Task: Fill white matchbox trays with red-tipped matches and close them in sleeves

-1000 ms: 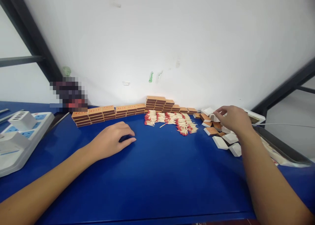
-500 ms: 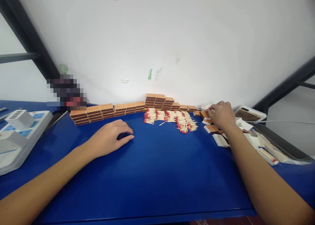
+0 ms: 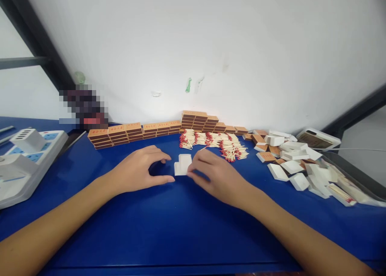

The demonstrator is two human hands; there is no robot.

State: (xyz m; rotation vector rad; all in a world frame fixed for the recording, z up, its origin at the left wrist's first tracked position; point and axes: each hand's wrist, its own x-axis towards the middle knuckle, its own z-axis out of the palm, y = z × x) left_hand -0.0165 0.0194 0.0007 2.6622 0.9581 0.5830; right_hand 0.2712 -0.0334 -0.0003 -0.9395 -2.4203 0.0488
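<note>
Between my hands at the middle of the blue table is a white matchbox tray [image 3: 183,165], its outline stepped; whether it is one tray or two together I cannot tell. My right hand [image 3: 218,173] pinches its right side between thumb and fingers. On the other side, my left hand [image 3: 144,168] is open, thumb and fingers apart around an empty gap, its fingertips just short of the tray. Just behind lies a spread of loose red-tipped matches [image 3: 211,141].
Stacked matchboxes [image 3: 117,135] line the wall. To the right lies a heap of white trays and brown sleeves [image 3: 289,155], near a tray holding matches [image 3: 341,194] and a white-edged device [image 3: 319,139]. A power strip [image 3: 36,157] with plugs sits at the left.
My right hand has come from the heap at the right to the middle, bringing the white tray. My left hand has shifted slightly right and its fingers have spread wider.
</note>
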